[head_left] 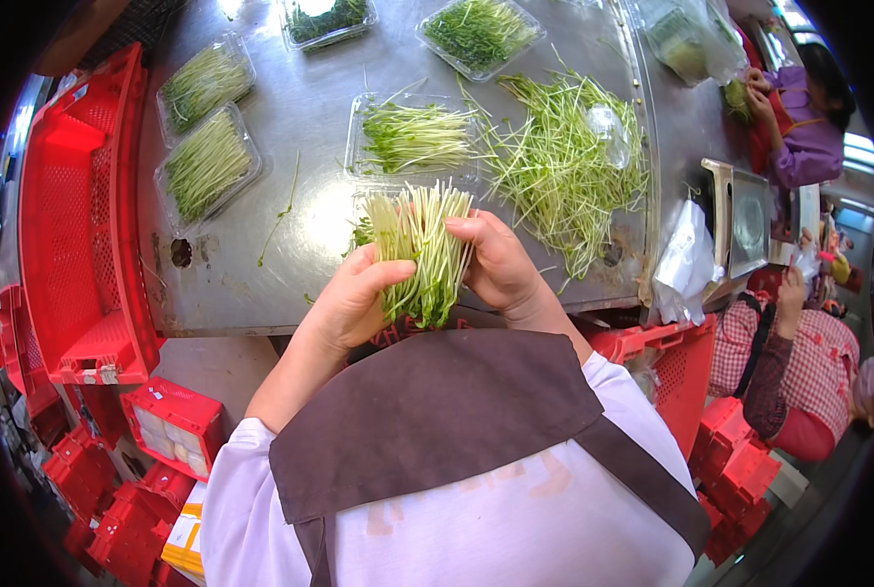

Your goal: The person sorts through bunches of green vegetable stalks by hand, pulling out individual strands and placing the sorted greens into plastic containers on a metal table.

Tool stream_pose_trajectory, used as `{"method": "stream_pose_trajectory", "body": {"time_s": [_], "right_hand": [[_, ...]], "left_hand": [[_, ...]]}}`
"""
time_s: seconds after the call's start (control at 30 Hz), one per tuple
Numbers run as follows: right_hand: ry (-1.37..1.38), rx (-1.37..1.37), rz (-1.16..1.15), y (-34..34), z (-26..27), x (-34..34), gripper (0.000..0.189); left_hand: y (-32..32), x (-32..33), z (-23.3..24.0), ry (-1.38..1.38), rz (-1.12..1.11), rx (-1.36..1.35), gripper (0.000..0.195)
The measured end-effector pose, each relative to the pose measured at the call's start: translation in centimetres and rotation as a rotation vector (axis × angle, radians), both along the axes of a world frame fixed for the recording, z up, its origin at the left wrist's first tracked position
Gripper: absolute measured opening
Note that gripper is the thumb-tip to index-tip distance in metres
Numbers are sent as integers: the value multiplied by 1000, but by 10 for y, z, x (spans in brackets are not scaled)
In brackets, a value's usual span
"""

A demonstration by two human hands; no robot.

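Observation:
Between both hands is a bundle of pea shoots (428, 246), pale cut stems up and green leaf tips down toward my apron. My left hand (367, 293) grips its left side, thumb across the front. On the right side, my right hand (497, 257) closes round the stems with its thumb near the cut ends. Just beyond the bundle sits a clear plastic tray (416, 139) partly filled with shoots lying sideways. Another clear container edge shows behind the bundle, mostly hidden. A loose heap of shoots (554, 161) spreads to the right, with a small clear plastic piece (608, 136) on top.
Several filled clear trays (209, 165) stand at the left and far side of the metal table (297, 293). A red crate (85, 220) borders the left edge. At right are a white plastic bag (683, 257), a scale (741, 220) and co-workers (804, 117).

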State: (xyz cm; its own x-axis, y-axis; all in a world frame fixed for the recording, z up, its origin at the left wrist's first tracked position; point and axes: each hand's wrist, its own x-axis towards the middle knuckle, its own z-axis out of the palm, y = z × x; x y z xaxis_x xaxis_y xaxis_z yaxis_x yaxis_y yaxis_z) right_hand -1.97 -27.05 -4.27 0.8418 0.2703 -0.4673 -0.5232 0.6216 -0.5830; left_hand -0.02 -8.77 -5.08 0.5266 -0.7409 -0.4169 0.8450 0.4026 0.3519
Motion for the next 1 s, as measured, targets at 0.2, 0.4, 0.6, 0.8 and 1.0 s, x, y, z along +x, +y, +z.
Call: {"method": "stream_pose_trajectory", "body": {"time_s": [0.2,0.4,0.6,0.8,1.0], "right_hand": [[4,5,-17,1,0,0,34],[16,65,-10,2,-1,0,34],[-70,-78,-58,13,-1,-3,29],[-105,-113,-65,8,-5,-7,29],[-188,-135,-78,16,-2,-9,36]], "left_hand": [[-11,-2,11,-128,14,170,42],[-12,-3,16,-96,44,222,38],[-15,-6,14,-88,70,194,48],[-14,-6,15,1,18,108,56],[-15,-5,23,7,-8,114,53]]}}
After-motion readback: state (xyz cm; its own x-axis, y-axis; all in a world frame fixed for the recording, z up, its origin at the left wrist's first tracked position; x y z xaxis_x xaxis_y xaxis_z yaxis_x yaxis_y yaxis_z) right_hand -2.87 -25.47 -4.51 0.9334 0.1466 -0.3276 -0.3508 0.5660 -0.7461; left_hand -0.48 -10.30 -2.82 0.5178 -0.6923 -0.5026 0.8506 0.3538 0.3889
